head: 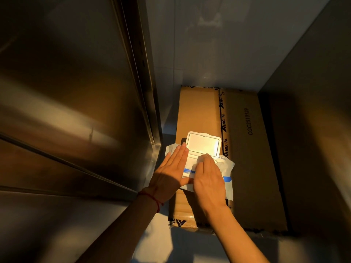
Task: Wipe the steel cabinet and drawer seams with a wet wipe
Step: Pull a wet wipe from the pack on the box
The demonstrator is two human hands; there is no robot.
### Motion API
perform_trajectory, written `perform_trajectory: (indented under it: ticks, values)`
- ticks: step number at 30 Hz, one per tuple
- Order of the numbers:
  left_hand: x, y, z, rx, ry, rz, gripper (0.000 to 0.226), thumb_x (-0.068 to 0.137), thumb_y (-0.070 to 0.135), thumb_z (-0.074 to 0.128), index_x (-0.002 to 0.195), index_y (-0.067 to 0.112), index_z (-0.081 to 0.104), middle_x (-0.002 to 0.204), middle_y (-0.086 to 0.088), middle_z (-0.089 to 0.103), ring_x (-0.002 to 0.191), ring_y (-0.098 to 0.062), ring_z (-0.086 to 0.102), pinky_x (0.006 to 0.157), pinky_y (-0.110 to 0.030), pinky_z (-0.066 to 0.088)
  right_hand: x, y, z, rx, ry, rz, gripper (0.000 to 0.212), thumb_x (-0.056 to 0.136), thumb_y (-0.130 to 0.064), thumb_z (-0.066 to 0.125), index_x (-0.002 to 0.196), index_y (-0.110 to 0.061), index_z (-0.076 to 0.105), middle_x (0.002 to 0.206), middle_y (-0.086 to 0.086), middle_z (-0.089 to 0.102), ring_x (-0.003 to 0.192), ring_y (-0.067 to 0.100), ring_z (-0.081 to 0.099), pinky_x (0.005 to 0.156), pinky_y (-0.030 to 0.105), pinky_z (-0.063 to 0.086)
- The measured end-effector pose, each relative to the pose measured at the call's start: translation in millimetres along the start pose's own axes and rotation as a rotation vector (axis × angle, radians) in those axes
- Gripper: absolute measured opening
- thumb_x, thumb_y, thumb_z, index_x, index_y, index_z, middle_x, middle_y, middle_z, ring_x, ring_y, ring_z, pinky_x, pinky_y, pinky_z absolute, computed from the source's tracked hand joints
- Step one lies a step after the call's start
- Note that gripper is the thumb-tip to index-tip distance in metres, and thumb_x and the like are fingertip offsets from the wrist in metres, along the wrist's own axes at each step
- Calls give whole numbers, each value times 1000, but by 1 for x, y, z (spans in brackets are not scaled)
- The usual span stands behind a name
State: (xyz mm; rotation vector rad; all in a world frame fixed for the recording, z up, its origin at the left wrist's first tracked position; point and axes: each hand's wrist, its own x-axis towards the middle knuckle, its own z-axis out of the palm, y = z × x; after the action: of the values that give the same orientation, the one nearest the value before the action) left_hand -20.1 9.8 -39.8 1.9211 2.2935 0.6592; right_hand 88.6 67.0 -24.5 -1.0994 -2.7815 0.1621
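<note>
While warm, low light falls across the scene, the steel cabinet (72, 95) fills the left side of the head view, its brushed face streaked with reflections. Dark seams (62, 160) run slantwise across its lower part, and a vertical edge strip (146, 95) closes it off on the right.

Just right of the cabinet's lower corner, the left hand (171, 171) lies flat, fingers straight and together, pressing down on the left part of the wet wipe pack (228, 180). A red string bracelet (152, 199) circles that wrist.

Pack: white with blue stripes, lying on top of a cardboard box (247, 149). Its white plastic lid (203, 144) is flipped open, tilted up and away from the person.

The right hand (209, 179) rests over the pack's dispensing opening, fingertips bunched on a crumpled white wet wipe (202, 158) at the opening. It appears to pinch the wipe; the thumb is hidden beneath the hand. The wipe is still partly in the pack, not touching the cabinet.

Box: brown, sealed with black printed tape (224, 118) down its length, printed code along the right flap. It sits on a pale floor (155, 240) against a grey wall (218, 44). Further right, a dim flat panel (313, 130) stands in shadow.
</note>
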Motion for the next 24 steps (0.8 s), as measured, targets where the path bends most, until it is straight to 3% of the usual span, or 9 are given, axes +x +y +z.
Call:
perform_trajectory:
  ticks: [8,12,16,21,24]
  values:
    - [0,-1,5,19,43,-4,75,45,21,91,103,-16,61,108,-31,62,96,-44,61,69,-60,50,-1,8,-1,-65,33,-96,75,19,-23,98,85,1,72,96,20,70,86,33,70,70,41,56]
    - [0,0,5,20,45,-9,76,44,19,92,103,-17,61,107,-32,62,95,-46,61,67,-61,50,0,9,-4,-97,12,-133,69,20,-23,98,80,0,74,100,19,70,92,33,68,74,41,55]
    - [1,1,3,31,28,-10,76,43,21,92,102,-16,62,106,-31,62,95,-46,61,67,-61,50,3,10,-6,-158,38,-170,67,28,-18,97,87,3,74,105,22,68,100,38,64,82,49,50]
    - [0,0,4,21,0,-23,77,46,21,91,106,-16,60,110,-31,60,98,-47,59,70,-63,49,5,14,-8,-198,92,-200,70,32,-23,96,94,2,73,109,19,67,105,36,62,92,45,38]
    - [0,0,5,32,-1,-19,77,46,19,91,106,-16,60,111,-32,60,98,-48,59,70,-64,48,6,15,-8,-192,112,-216,66,33,-22,96,90,3,73,109,20,67,106,37,61,91,48,42]
